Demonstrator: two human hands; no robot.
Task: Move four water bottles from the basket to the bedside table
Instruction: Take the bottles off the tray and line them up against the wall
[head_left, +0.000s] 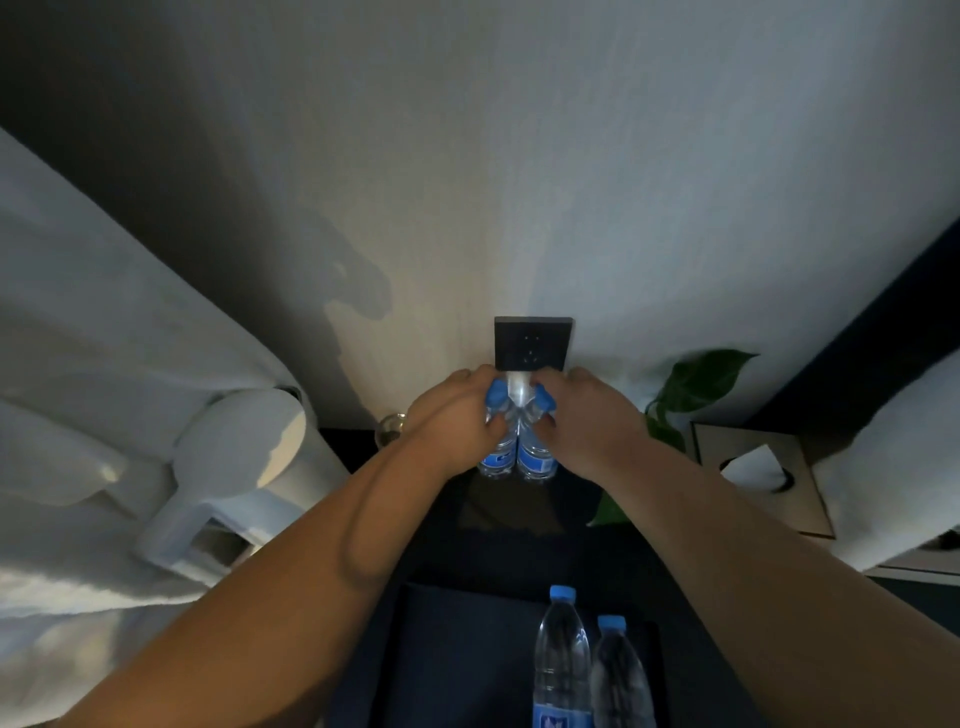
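Two clear water bottles with blue caps and blue labels stand side by side at the back of the dark bedside table (519, 525), close to the wall. My left hand (452, 415) grips the left bottle (497, 457) and my right hand (587, 421) grips the right bottle (536, 460), both near the neck. Two more bottles, a taller one (562, 660) and one beside it (621, 675), stand upright in the dark basket (457, 654) at the bottom of the view.
A black wall socket (532, 340) sits just behind the held bottles. A white lamp (244, 447) and white bedding lie to the left, and a small glass ball (390, 427) near the wall. A green plant (696, 384) and a tissue box (758, 478) stand to the right.
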